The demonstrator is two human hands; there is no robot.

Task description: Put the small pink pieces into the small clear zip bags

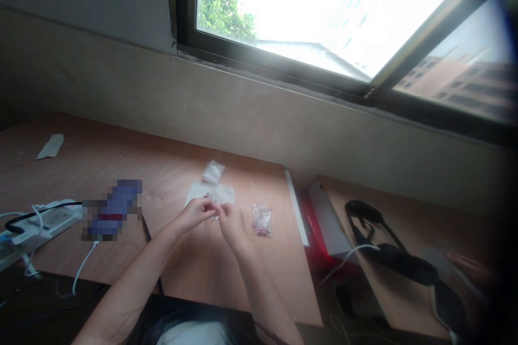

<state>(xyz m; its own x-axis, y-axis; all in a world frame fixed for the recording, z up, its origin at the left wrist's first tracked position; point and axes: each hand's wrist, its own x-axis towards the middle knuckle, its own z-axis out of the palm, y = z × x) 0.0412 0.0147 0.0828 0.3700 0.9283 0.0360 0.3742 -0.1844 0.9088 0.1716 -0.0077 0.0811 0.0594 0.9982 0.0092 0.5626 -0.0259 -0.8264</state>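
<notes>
My left hand (194, 214) and my right hand (232, 222) meet above the wooden desk (101, 159), their fingertips pinched together on a small reddish piece (209, 207) that is mostly hidden. Just beneath them lies a white translucent plastic sheet or opened bag (200, 192). A small clear plastic bag (213, 171) lies at its far edge. To the right of my right hand, apart from it, is a clear packet of pink items (262, 220).
A white power strip (46, 223) with black and white cables lies at the desk's left. Beside it is a pixelated blue object (113, 210), and a white paper strip (50, 146) lies farther back. A red-and-white box (324, 221) and a black strap (388, 242) lie to the right, below a window.
</notes>
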